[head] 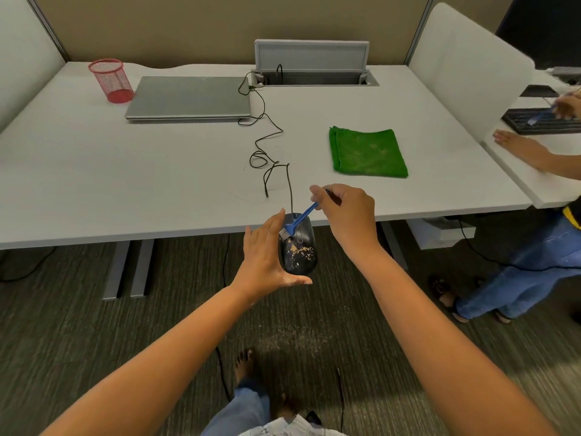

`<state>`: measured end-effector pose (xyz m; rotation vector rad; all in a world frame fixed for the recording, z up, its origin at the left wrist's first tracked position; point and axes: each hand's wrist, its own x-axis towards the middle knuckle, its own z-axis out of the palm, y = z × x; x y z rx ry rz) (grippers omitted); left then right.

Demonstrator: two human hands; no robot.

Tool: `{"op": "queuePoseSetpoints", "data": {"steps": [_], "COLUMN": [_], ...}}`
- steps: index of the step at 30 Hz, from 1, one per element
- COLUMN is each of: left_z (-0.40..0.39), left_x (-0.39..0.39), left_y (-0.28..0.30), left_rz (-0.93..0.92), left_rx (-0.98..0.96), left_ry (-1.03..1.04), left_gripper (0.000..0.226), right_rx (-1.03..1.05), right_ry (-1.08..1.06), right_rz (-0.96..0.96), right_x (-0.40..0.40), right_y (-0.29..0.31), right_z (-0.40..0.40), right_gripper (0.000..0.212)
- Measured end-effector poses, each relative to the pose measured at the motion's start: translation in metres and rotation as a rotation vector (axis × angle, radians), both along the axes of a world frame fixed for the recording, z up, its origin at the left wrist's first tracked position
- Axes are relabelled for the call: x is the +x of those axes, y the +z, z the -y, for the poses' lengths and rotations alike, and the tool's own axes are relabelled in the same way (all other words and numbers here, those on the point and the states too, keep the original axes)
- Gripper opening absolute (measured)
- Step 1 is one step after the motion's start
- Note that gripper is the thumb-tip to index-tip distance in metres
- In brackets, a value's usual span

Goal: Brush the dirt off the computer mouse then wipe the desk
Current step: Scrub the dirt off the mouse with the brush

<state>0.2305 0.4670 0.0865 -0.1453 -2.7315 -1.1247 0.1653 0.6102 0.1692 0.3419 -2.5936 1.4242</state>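
Black and dusted with tan crumbs, the computer mouse (298, 247) sits in the lower middle of the frame, held in the air just in front of the counter's (125, 171) near edge. The left hand (267, 262) grasps it from the left side, with the thumb curled under its rear end and the fingers up along its side. The right hand (344, 209) pinches the handle of a small blue brush (298, 220), and the pale bristles touch the front left part of the mouse. The mouse's black cable (264, 143) runs in loops across the counter toward the cable box (311, 62) at the top middle. A folded green cloth (366, 152) lies flat on the counter, right of centre, well apart from the hands. In the upper left a closed grey laptop (188, 97) lies beside a red mesh pen cup (111, 80). Crumbs are scattered on the carpet (94, 309) below the mouse. At the right edge another person's hands are at a black keyboard (540, 121).
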Motion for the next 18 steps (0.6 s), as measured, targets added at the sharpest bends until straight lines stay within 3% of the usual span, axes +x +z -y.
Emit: {"op": "queuePoseSetpoints", "data": {"steps": [4,14,18], "left_z": [-0.0006,-0.0011,-0.0018], "left_x": [0.0005,-0.0054,-0.0059], "left_y": [-0.0004,-0.0006,-0.002], "left_rz": [-0.01,-0.004,-0.02], "left_rx": [0.002,0.028,0.027], "left_ry": [0.004,0.042,0.051], "left_gripper": [0.126,0.125,0.126], "right_rx": [-0.073,-0.029,-0.105], "right_ry": [-0.05,0.013,-0.068], "right_rz": [-0.034,-0.034,-0.127], "right_x": [-0.0015,0.0035,0.0021], "right_y": [0.0035,-0.0006,0.001], "right_z": [-0.001,-0.0007,-0.002], "right_gripper": [0.026,0.026,0.026]}}
